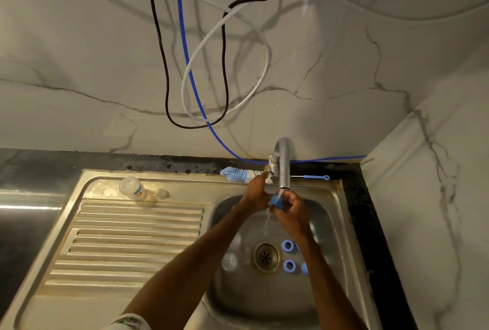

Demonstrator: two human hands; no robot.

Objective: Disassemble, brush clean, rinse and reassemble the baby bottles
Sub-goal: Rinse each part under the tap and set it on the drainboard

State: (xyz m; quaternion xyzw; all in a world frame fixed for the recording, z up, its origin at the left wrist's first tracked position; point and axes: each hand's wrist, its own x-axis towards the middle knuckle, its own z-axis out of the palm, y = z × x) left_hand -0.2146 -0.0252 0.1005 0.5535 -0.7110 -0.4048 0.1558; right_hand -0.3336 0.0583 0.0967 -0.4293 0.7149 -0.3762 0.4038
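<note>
Only the head cam here, looking down at a steel sink (341, 224). Both hands are bunched together right under the tap (283, 163), over the far side of the basin. The left hand (257, 195) and right hand (291, 208) both have their fingers curled round a small blue part (276, 201) held between them. Can't really tell what kind of part it is. Water (267, 221) is running down off it toward the drain (266, 256). Down in the basin, two blue rings (287, 246) lie just right of the drain, and some clear pieces (229, 261) sit to its left. A bottle (131, 188) stands on the far left of the drainboard (127, 237), with a clear teat (162, 193) just beside it. A blue brush (238, 174) lies on the far rim left of the tap, and a thin brush (316, 177) lies to the right. Hoses (225, 65) hang on the marble wall (79, 52).
</note>
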